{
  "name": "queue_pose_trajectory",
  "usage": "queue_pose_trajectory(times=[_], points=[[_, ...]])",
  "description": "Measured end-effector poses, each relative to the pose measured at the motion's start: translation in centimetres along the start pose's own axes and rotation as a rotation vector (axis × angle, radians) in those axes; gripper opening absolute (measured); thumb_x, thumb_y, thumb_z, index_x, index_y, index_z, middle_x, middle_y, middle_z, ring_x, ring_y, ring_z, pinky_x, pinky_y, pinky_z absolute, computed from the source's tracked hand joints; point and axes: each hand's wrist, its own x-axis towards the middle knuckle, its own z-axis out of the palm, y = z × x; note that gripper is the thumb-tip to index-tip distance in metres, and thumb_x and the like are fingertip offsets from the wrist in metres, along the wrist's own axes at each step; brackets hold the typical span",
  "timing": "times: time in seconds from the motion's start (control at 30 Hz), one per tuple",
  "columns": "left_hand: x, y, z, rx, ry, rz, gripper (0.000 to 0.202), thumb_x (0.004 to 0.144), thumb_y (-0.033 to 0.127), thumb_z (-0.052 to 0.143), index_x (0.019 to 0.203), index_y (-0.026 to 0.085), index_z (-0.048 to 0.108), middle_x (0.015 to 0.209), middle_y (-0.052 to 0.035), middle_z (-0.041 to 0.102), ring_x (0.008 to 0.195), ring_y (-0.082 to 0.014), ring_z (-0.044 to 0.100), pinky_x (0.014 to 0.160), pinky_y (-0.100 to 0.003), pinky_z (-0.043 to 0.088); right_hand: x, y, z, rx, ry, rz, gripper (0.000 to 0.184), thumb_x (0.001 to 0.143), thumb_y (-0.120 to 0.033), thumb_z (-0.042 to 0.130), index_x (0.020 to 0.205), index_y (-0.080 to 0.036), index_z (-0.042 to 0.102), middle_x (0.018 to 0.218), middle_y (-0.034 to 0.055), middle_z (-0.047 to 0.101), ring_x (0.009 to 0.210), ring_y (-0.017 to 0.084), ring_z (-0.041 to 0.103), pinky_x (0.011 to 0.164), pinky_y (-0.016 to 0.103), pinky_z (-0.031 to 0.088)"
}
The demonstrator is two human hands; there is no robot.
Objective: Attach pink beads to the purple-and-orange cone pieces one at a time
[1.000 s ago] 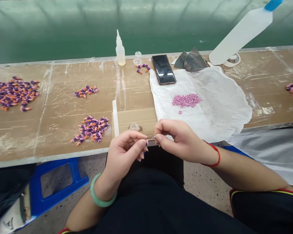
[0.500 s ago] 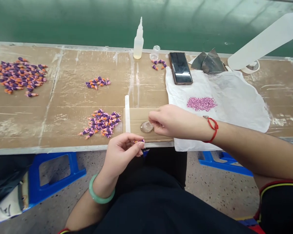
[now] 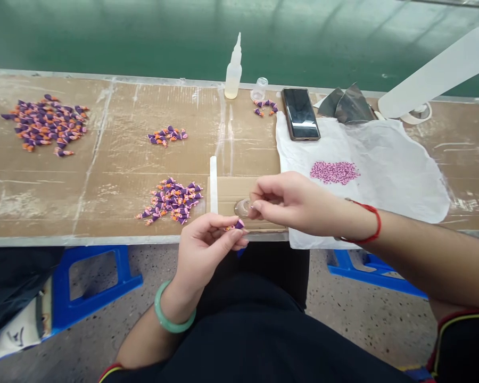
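Between thumb and fingers, my left hand [image 3: 207, 239] pinches a small purple-and-pink figurine [image 3: 238, 225] at the table's front edge. My right hand [image 3: 277, 202] is closed in a pinch beside it; whatever is between its fingertips is too small to name. Partly behind the right fingertips lies a small round clear dish [image 3: 241, 207] on a cardboard piece [image 3: 227, 186]. A white strip [image 3: 213, 183] lies on the cardboard's left side. Just left of that is a pile of similar purple figurines [image 3: 173, 199].
A larger figurine pile [image 3: 48, 125] and a small group [image 3: 167, 136] lie to the left. At the back stand a dropper bottle [image 3: 233, 80] and a clear cap [image 3: 259, 89]. A phone [image 3: 301, 114] rests on a white cloth [image 3: 399, 170] bearing tiny pink pieces [image 3: 335, 172]. Tape roll [image 3: 419, 113] sits back right.
My right hand has drawn back from the dish and turned, its fingertips closer to the figurine. The left hand's figurine shows more of its purple part. The whole view has shifted slightly.
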Motion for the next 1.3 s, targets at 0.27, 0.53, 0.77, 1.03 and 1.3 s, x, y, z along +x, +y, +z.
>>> queue_pose_trajectory(times=[0.27,0.53,0.77,1.03,1.3], points=[[-1.0,0.6,1.3,-0.060,-0.035,0.147,0.014,0.075,0.026,0.088,0.084,0.021,0.079,0.074,-0.0019,0.080,0.056,-0.0155,0.076,0.053,-0.019,0.064,-2.3,-1.6,0.8,0.557,-0.085,0.088,0.014,0.090,-0.024,0.057,0.077,-0.021,0.052,0.071,-0.0008,0.063,0.065,0.011,0.059,0.059,0.024,0.051],[-1.3,0.9,1.6,-0.051,-0.036,0.177,0.015,0.074,0.026,0.089,0.083,0.021,0.079,0.073,-0.0012,0.080,0.054,-0.0155,0.075,0.052,-0.019,0.064,-2.9,-2.2,0.8,0.455,-0.024,-0.009,0.014,0.092,-0.022,0.054,0.078,-0.021,0.053,0.066,-0.0027,0.062,0.057,0.009,0.055,0.051,0.020,0.045],[-1.4,1.0,1.8,-0.080,-0.064,0.174,0.011,0.076,0.021,0.087,0.085,0.022,0.080,0.075,-0.0008,0.080,0.058,-0.0150,0.076,0.054,-0.018,0.064,-3.2,-2.5,0.8,0.319,0.015,-0.049,0.014,0.090,-0.018,0.052,0.077,-0.021,0.053,0.063,-0.0043,0.062,0.050,0.007,0.048,0.044,0.020,0.035],[-1.4,1.0,2.0,-0.088,-0.066,0.171,0.011,0.077,0.020,0.086,0.087,0.024,0.081,0.076,-0.0007,0.081,0.060,-0.0153,0.077,0.056,-0.018,0.065,-3.7,-2.7,0.9,0.108,0.120,-0.154,0.014,0.090,-0.016,0.052,0.077,-0.022,0.054,0.067,-0.0034,0.066,0.053,0.008,0.053,0.047,0.020,0.039],[-1.4,1.2,1.7,-0.097,-0.110,0.132,0.012,0.078,0.017,0.085,0.086,0.024,0.082,0.074,0.0005,0.080,0.059,-0.0139,0.077,0.057,-0.016,0.065,-4.1,-2.7,1.3,0.007,0.168,-0.255,0.016,0.090,-0.011,0.050,0.077,-0.022,0.050,0.066,-0.0035,0.063,0.054,0.007,0.052,0.049,0.019,0.040]])
